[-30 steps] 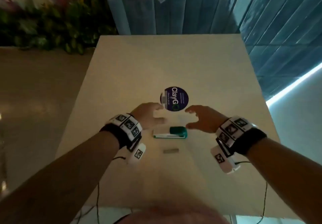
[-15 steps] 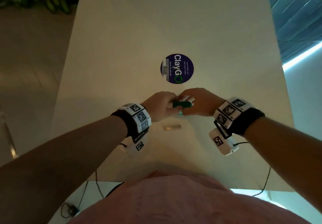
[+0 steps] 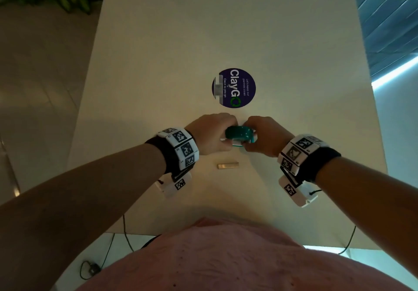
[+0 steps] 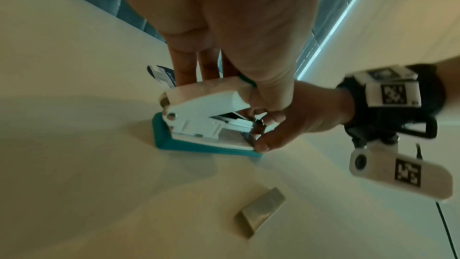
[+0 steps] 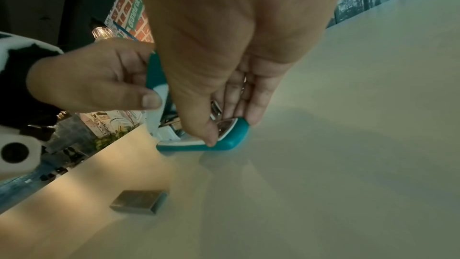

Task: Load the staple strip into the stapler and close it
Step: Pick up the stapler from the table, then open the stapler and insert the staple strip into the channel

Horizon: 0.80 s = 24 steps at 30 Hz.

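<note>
Hands (image 3: 214, 133) (image 3: 264, 138) grip the stapler (image 3: 239, 134), prying it open; next, fetching the strip (image 3: 228, 166) lying nearer on the table (image 3: 158, 64).

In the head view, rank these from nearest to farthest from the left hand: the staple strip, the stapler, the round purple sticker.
1. stapler: gripped by the left hand, right hand holding its other end.
2. staple strip: flat on the table, just nearer the person.
3. round purple sticker: farther up the table, beyond both hands.
</note>
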### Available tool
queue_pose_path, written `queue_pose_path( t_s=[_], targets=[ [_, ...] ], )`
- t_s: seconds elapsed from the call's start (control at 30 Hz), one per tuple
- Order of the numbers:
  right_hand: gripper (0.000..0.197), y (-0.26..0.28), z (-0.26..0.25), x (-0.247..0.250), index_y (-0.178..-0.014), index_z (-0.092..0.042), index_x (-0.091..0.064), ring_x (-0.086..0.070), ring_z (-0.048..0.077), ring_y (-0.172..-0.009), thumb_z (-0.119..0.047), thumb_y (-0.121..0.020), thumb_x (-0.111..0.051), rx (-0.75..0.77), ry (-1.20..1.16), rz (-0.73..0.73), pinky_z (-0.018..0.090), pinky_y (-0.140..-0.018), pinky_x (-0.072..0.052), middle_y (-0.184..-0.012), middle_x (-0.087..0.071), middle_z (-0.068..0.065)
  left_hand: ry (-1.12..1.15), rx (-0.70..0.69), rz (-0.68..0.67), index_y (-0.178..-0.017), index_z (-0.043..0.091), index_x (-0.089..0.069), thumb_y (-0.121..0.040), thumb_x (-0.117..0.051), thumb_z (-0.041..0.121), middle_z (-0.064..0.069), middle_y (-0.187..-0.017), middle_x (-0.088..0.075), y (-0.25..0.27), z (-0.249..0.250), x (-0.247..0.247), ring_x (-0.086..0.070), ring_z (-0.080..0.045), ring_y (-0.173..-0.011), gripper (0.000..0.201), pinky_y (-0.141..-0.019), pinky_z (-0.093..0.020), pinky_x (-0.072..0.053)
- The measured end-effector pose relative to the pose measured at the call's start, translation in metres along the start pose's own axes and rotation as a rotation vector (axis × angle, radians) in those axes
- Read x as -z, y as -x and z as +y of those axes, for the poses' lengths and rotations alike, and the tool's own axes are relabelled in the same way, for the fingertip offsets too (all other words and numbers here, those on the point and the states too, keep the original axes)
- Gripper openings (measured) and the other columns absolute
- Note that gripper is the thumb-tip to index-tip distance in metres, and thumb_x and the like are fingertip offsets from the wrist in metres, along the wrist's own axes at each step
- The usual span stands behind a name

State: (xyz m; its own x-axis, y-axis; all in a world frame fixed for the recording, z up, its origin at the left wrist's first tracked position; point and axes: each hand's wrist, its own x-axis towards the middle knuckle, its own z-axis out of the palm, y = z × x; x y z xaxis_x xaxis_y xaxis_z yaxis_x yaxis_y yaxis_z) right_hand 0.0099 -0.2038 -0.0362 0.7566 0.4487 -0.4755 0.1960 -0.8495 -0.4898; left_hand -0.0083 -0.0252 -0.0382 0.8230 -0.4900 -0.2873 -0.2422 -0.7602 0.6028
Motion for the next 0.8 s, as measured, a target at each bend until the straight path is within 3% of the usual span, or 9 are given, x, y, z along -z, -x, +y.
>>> queue_pose_path(
  t_s=[0.13,0.23,0.37,0.47,0.53,0.67,0.8],
  targets=[
    [0.033,0.002,-0.001,-0.001,-0.103,-0.014,-0.062,-0.058,0.023,-0.099,-0.016,-0.071,-0.071,0.001,-0.022,0.007,0.039,-0.092,-0.049,-0.107,-0.064,0.008,0.202,0.010,0.151,-0.094,0.011,-0.055,-0.068,-0.069,0.013,0.000,-0.089,-0.060,0.016,-0.004,0.012,-0.057,-0.019,-0.077,0.030,-0.071,-0.031,-0.050],
    [0.032,0.003,-0.002,-0.002,-0.103,-0.018,-0.064,-0.057,0.022,-0.098,-0.017,-0.072,-0.070,0.020,-0.032,0.013,0.041,-0.092,-0.050,-0.105,-0.063,0.007,0.352,0.080,0.241,-0.089,0.015,-0.055,-0.064,-0.071,0.009,-0.004,-0.088,-0.067,0.031,-0.014,0.020,-0.064,-0.019,-0.082,0.030,-0.079,-0.032,-0.058],
    [0.031,0.004,-0.002,-0.002,-0.105,-0.017,-0.064,-0.056,0.023,-0.098,-0.017,-0.073,-0.069,0.025,-0.008,0.018,0.038,-0.091,-0.049,-0.106,-0.063,0.008,0.465,0.140,0.321,-0.086,0.015,-0.057,-0.062,-0.074,0.003,0.002,-0.092,-0.071,0.051,-0.034,0.026,-0.068,-0.009,-0.088,0.032,-0.076,-0.017,-0.054],
    [0.031,0.005,-0.002,-0.003,-0.104,-0.017,-0.064,-0.055,0.023,-0.098,-0.017,-0.074,-0.068,0.026,0.003,0.019,0.038,-0.091,-0.049,-0.106,-0.062,0.007,0.474,0.192,0.370,-0.081,0.020,-0.058,-0.058,-0.070,0.007,0.011,-0.089,-0.073,0.063,-0.051,0.029,-0.069,-0.013,-0.087,0.029,-0.077,-0.025,-0.055],
    [0.031,0.004,-0.002,-0.004,-0.105,-0.018,-0.064,-0.055,0.023,-0.099,-0.018,-0.074,-0.068,0.026,0.016,0.013,0.038,-0.092,-0.048,-0.106,-0.062,0.007,0.438,0.248,0.374,-0.077,0.020,-0.059,-0.056,-0.070,0.010,0.018,-0.081,-0.073,0.070,-0.064,0.028,-0.069,-0.009,-0.084,0.026,-0.073,-0.024,-0.056],
    [0.034,0.003,-0.003,-0.004,-0.108,-0.016,-0.062,-0.053,0.024,-0.102,-0.018,-0.074,-0.068,0.030,0.060,-0.001,0.039,-0.093,-0.046,-0.109,-0.060,0.008,0.287,0.312,0.319,-0.076,0.020,-0.061,-0.057,-0.071,0.017,0.001,-0.087,-0.074,0.083,-0.083,0.019,-0.069,-0.017,-0.078,0.021,-0.070,-0.037,-0.058],
    [0.035,0.003,-0.003,-0.005,-0.108,-0.016,-0.062,-0.052,0.025,-0.103,-0.018,-0.074,-0.067,0.033,0.067,0.000,0.038,-0.093,-0.045,-0.110,-0.060,0.009,0.155,0.310,0.295,-0.074,0.012,-0.061,-0.062,-0.073,0.014,-0.008,-0.076,-0.069,0.080,-0.088,0.007,-0.061,-0.025,-0.069,0.017,-0.059,-0.037,-0.048]
  ],
)
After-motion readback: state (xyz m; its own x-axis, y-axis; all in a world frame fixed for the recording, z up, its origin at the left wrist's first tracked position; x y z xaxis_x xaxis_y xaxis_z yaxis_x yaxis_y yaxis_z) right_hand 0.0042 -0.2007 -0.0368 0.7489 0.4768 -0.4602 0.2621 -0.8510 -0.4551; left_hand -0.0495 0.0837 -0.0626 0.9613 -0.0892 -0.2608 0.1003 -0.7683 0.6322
